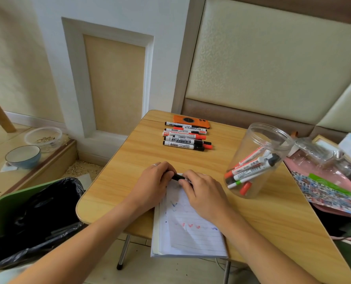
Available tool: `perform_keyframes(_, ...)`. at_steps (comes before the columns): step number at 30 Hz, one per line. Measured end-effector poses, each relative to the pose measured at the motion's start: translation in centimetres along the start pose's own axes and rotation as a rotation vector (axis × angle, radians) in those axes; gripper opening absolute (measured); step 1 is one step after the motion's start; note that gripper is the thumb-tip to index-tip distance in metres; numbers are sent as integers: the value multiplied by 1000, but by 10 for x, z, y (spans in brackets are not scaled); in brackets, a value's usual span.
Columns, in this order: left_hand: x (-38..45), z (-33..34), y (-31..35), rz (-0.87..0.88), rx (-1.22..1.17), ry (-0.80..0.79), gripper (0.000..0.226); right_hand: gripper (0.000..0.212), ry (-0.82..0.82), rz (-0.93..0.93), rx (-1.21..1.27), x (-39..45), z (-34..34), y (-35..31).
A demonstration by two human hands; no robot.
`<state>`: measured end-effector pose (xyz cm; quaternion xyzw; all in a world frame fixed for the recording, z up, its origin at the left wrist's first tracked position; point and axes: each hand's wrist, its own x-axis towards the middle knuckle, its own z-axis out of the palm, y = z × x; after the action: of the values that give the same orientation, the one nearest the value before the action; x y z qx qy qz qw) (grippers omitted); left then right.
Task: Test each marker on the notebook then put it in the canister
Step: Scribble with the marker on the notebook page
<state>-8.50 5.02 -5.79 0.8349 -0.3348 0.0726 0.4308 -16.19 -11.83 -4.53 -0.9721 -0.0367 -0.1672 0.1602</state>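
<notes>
Both hands are on one black marker [177,177] over the top edge of the notebook [188,232]: left hand [154,181] curled round one end, right hand [201,191] pinching the other, marker lying sideways between them. The notebook page has red and blue scribbles and hangs off the near edge of the desk [129,160]. At about 2 o'clock from the hands sits the clear plastic canister [258,158], with several markers already leaning inside. At 12 o'clock there's a row of whiteboard markers [186,139], with an orange phone [191,120] just behind. Green bin [12,203] with a black bag at 9 o'clock.
</notes>
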Motion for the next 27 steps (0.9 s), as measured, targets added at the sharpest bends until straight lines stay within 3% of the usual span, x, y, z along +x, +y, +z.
perform_keyframes(9,-1,-5,1,-85,-83,10,15,24,8,18,26,0,-2,-1)
perform_keyframes(15,6,-16,7,-166,-119,39,14,14,-38,57,129,1,-10,3)
perform_keyframes(21,24,-21,-9,-262,8,129,13,13,-5,72,152,-1,-12,8)
perform_keyframes(27,37,-5,-16,-214,157,124,16,15,-10,70,153,-2,-11,7)
